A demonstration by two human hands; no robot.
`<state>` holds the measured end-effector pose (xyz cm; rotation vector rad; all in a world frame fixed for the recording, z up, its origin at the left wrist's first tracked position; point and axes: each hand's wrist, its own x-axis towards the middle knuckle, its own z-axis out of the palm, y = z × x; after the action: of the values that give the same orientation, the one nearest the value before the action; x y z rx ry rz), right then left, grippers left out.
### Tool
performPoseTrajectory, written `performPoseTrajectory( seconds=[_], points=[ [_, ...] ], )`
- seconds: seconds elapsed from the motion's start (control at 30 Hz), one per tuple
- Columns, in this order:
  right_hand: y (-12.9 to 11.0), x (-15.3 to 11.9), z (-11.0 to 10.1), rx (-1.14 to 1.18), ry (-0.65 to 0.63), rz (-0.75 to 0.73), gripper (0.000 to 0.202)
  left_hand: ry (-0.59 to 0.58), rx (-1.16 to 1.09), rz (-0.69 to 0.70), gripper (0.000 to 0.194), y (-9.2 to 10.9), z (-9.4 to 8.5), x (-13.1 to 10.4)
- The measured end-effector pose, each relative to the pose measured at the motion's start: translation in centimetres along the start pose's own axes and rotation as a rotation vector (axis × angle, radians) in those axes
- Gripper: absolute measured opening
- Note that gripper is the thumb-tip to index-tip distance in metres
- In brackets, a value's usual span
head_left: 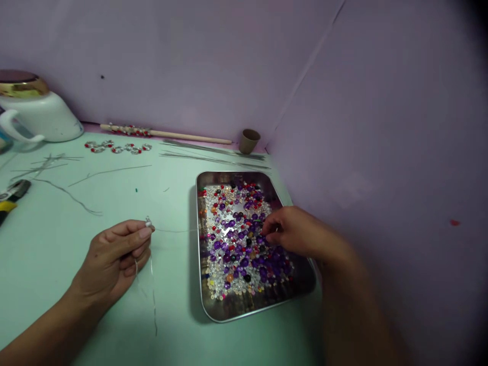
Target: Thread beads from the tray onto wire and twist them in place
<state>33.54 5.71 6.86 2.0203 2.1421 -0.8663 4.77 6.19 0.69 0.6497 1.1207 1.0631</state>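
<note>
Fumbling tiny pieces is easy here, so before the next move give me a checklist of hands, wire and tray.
1. Left hand gripping wire: ok, pinched beside small pale beads.
2. Right hand at the tray: ok, fingers reach in among mixed beads.
3. Bead between the right fingers: cannot tell, they hide it.
4. Wire end towards the tray free: cannot tell, too thin to follow.
5. Table free of stray bits: not ok, a green piece lies there.
</note>
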Motion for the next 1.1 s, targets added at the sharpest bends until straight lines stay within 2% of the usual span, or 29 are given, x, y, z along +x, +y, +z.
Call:
performPoseTrajectory(
  seconds=[0.23, 0.73, 1.1],
  points=[
    [-1.2, -0.4, 0.1, 0.001, -0.072, -0.04, 0.016, 0.009, 0.002, -0.004, 0.011, -0.1, 0.0, 0.2],
    [0.0, 0.0, 0.2, 0.012, -0.052, -0.007, 0.016, -0.01, 0.004, -0.011, 0.01, -0.6, -0.4, 0.3],
    [0.8, 0.6, 0.3, 0.027, 0.013, 0.021, 0.017, -0.038, -0.007, -0.024, 0.01, -0.8, -0.6, 0.4]
  ],
)
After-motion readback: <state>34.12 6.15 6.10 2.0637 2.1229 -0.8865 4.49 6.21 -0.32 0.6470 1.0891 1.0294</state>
